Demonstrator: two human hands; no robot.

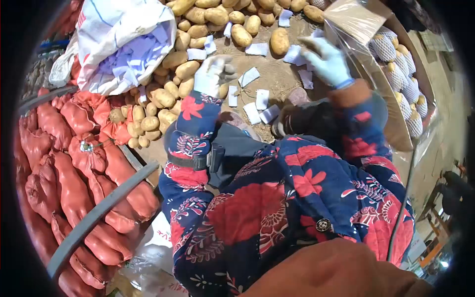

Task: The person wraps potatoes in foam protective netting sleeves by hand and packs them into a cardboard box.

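My left hand [213, 75], in a pale work glove, is beside the potato pile, its fingers loosely bent and apart with nothing visible in them. One potato [223, 90] lies just below it. My right hand [326, 60], gloved too, hovers over the ground with thumb and fingers spread. Close to its fingers lies a white foam net sleeve [294, 55]. Several more flattened sleeves, such as one foam sleeve [249, 76], are scattered on the dirt between my hands. A single potato [279, 41] rests on the ground ahead.
On my right stands a plastic-lined cardboard box [398, 126] holding potatoes in foam nets [396, 76]. A white sack [91, 29] full of purplish foam sleeves [131, 54] leans at the left. Filled red mesh bags [74, 188] and a curved grey bar [99, 218] lie at lower left.
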